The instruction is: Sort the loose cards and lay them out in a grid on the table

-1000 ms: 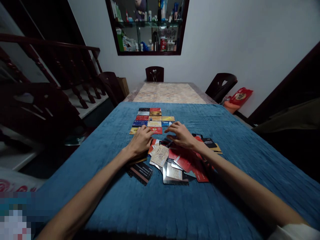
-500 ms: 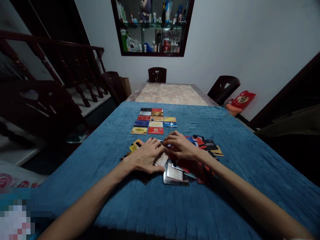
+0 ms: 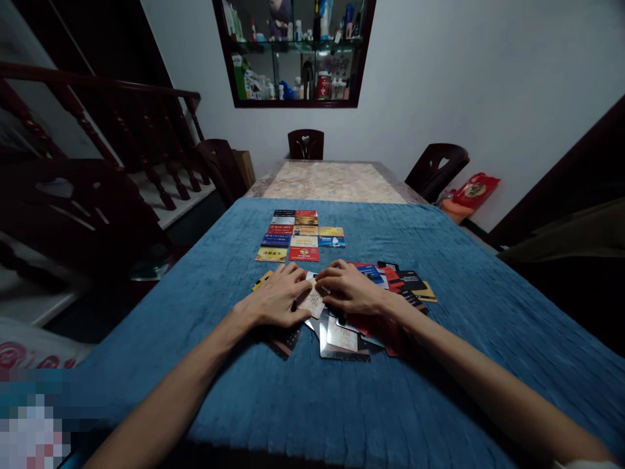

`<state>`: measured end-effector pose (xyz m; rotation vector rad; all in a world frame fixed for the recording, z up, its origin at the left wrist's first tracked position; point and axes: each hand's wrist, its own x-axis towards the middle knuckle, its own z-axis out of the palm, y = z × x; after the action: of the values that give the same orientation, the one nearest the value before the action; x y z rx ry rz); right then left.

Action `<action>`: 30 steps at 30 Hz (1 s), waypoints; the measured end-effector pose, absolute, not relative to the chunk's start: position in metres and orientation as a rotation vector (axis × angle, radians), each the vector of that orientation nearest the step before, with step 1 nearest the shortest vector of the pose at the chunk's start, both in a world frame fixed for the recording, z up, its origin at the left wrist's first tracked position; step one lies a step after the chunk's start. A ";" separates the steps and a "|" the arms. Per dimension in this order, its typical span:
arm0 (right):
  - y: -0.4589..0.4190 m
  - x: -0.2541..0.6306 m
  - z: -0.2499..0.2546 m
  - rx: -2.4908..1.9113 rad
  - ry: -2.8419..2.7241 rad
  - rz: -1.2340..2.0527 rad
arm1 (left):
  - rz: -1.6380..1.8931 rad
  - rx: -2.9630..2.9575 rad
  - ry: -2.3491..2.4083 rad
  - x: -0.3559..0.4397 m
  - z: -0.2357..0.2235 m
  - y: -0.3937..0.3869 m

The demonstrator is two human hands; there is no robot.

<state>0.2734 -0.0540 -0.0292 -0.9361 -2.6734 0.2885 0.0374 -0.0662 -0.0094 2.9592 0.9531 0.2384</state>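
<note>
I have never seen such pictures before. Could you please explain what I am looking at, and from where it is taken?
There is no robot here: you see one person's bare left hand and right hand. All the pictures come from one camera worn on that person's head, looking forward and down. A blue cloth covers the near part of a table. On the cloth, beyond the hands, cards lie in neat rows. Nearer, a loose pile of cards lies around and under the hands. Both hands' fingers are at a pale card; whether they pinch it or only touch it, I cannot tell.
</note>
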 end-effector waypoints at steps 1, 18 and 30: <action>-0.054 0.273 -0.029 -0.940 -2.673 0.293 | 0.248 2.967 0.962 0.036 -0.009 -0.065; -0.057 0.265 -0.030 -1.300 -2.614 0.144 | 0.229 2.957 1.062 0.037 -0.009 -0.065; -0.061 0.264 -0.029 -1.147 -2.646 0.134 | 0.290 2.930 1.020 0.035 -0.014 -0.062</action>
<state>0.2643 -0.0609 -0.0293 -1.1470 -2.6455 0.1343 0.0351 -0.0619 -0.0139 2.9300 1.0202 0.2905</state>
